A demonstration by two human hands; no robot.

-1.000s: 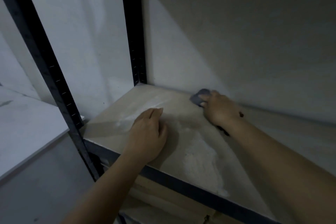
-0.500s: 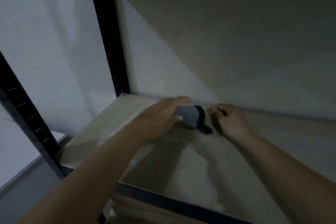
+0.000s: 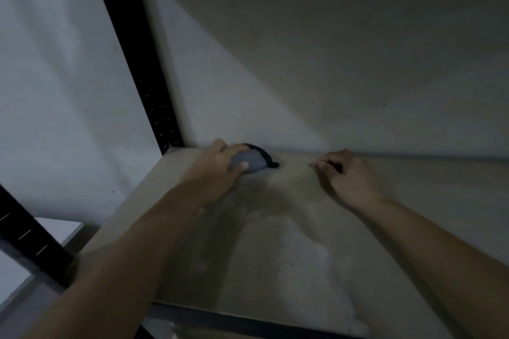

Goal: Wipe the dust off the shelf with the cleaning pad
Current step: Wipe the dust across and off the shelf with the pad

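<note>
The left hand point(image 3: 217, 170) grips the soft, rounded grey cleaning pad point(image 3: 252, 161), black-trimmed along its far side, and presses it onto the matte beige shelf point(image 3: 413, 201) at the back edge near the back-left corner, beside the black slotted metal post point(image 3: 154, 91). The right hand point(image 3: 347, 176) rests on the board just right of the pad, fingers loosely curled and holding nothing. Since half a second ago the pad has slid a little nearer that corner and the hands have drawn apart, while the pale chalky dust patch point(image 3: 308, 264) toward the front edge is unchanged.
</note>
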